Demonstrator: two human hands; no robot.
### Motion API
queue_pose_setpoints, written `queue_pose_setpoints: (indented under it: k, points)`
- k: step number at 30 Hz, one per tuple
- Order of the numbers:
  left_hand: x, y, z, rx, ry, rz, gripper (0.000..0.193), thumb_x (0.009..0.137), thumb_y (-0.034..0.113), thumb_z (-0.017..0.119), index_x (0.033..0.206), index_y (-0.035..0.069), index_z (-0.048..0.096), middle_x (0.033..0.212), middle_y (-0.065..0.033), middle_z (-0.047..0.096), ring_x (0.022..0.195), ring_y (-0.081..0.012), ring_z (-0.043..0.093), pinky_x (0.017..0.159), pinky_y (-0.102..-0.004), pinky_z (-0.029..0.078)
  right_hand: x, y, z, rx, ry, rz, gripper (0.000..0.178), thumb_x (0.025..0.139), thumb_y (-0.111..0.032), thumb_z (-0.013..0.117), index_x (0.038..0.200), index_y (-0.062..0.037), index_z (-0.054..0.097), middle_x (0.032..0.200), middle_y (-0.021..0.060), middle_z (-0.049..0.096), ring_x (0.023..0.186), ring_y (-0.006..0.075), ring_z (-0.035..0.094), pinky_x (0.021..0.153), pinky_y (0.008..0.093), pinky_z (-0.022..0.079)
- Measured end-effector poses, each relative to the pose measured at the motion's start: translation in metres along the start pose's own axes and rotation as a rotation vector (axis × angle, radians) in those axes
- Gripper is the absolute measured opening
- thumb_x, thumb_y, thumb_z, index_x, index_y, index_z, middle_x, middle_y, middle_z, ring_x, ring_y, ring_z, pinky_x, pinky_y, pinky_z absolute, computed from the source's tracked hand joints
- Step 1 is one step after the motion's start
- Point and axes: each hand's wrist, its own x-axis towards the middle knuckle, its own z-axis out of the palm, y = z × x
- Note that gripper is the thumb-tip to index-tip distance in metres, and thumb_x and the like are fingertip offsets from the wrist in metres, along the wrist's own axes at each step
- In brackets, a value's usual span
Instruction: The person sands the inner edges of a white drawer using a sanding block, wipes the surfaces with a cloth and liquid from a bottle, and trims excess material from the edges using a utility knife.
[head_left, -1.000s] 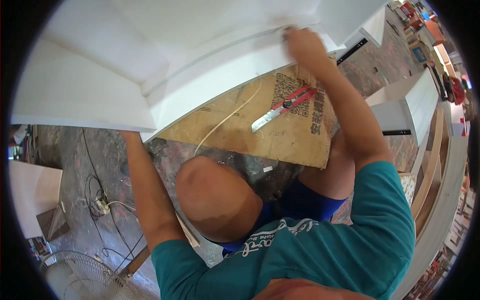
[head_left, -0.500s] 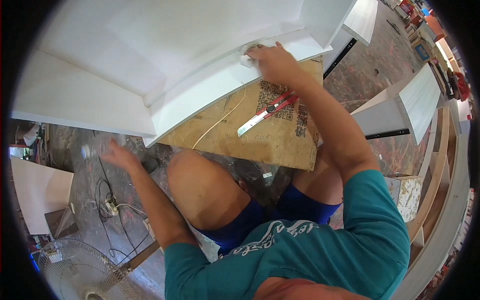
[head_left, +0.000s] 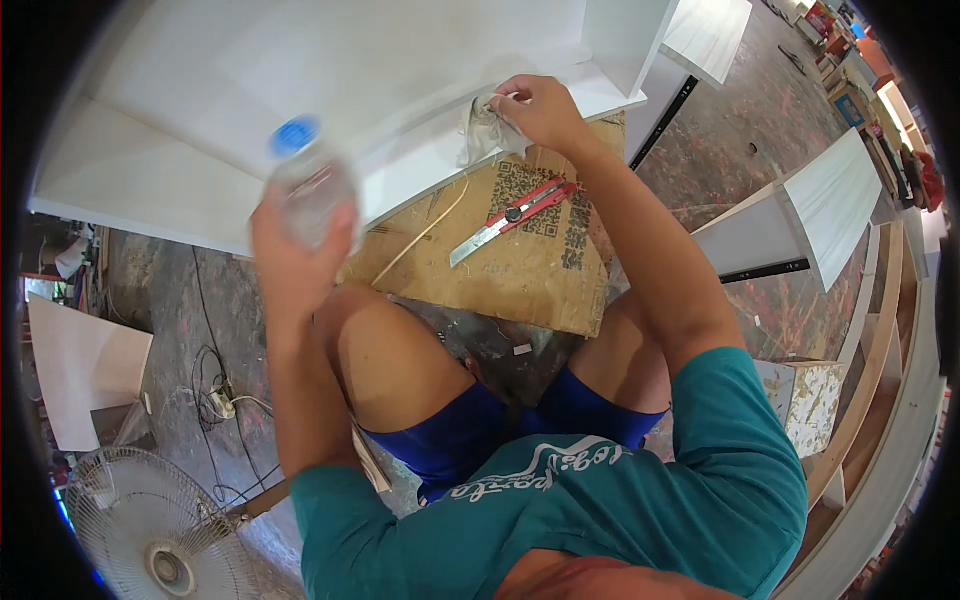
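In my left hand (head_left: 300,255) is a clear plastic bottle (head_left: 318,195) with a blue cap, raised in front of the white cabinet (head_left: 160,150) and a little blurred by motion. My right hand (head_left: 540,112) pinches a crumpled pale rag (head_left: 485,130) that hangs over the cabinet's front rail. Just below the rag, a red utility knife (head_left: 515,214) with its blade out lies on a brown cardboard sheet (head_left: 520,290). A thin pale strip (head_left: 425,232) lies to the knife's left.
A wire-guarded fan (head_left: 165,550) stands at the lower left, near black cables and a power strip (head_left: 222,402) on the floor. White drawers with black runners (head_left: 800,220) stand at the right. A pale panel (head_left: 80,365) leans at the far left.
My left hand has come up and to the right from beside my knee, bringing the bottle in front of the cabinet. The right hand has lifted the rag slightly off the rail.
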Motion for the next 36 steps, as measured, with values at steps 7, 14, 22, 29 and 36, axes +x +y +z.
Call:
queue_pose_setpoints:
  k: [7,14,22,29,36]
  points:
    - [0.096,-0.003,0.093,-0.378,-0.514,0.22,0.06,0.082,0.038,0.08,0.127,0.001,0.065,0.121,-0.0129,0.07,0.116,-0.0295,0.065,0.105,-0.0403,0.046,-0.033,-0.044,-0.061,0.686,-0.165,-0.042,0.022,0.101,-0.023,0.067,0.112,-0.0047,0.071,0.1,-0.0022,0.07,0.094,0.0078,0.06,0.088,0.0268,0.047]
    - [0.078,-0.027,0.118,-0.491,-0.735,-0.04,0.07,0.082,0.049,0.078,0.132,0.002,0.063,0.123,-0.0146,0.07,0.115,-0.0255,0.066,0.104,-0.0407,0.047,-0.05,-0.006,-0.109,0.307,-0.007,0.099,0.023,0.105,-0.023,0.062,0.115,-0.0047,0.069,0.088,-0.0068,0.061,0.079,0.0043,0.052,0.073,0.0223,0.044]
    - [0.079,-0.037,0.115,-0.435,-1.064,-0.042,0.071,0.079,0.05,0.08,0.129,0.003,0.064,0.125,-0.0142,0.065,0.118,-0.026,0.061,0.106,-0.0418,0.046,-0.062,0.036,-0.169,0.879,0.295,0.232,0.029,0.107,-0.022,0.047,0.124,-0.0046,0.063,0.113,0.0031,0.071,0.098,0.0142,0.066,0.085,0.0338,0.05]
    - [0.079,-0.021,0.121,-0.423,-0.926,0.482,0.08,0.078,0.055,0.077,0.139,0.006,0.058,0.161,-0.016,0.031,0.143,-0.0345,0.038,0.116,-0.0482,0.036,-0.064,0.048,-0.166,1.16,0.052,0.08,0.033,0.102,-0.031,0.048,0.119,-0.0058,0.061,0.117,0.0091,0.069,0.105,0.0201,0.065,0.089,0.0359,0.05]
    - [0.063,0.018,0.129,-0.765,-0.725,0.076,0.067,0.082,0.042,0.078,0.134,0.005,0.061,0.131,-0.0109,0.063,0.122,-0.0226,0.06,0.108,-0.0396,0.045,-0.065,-0.013,-0.113,1.298,-0.371,-0.014,0.032,0.1,-0.032,0.053,0.115,-0.0049,0.061,0.116,0.0116,0.07,0.101,0.0225,0.067,0.083,0.036,0.053]
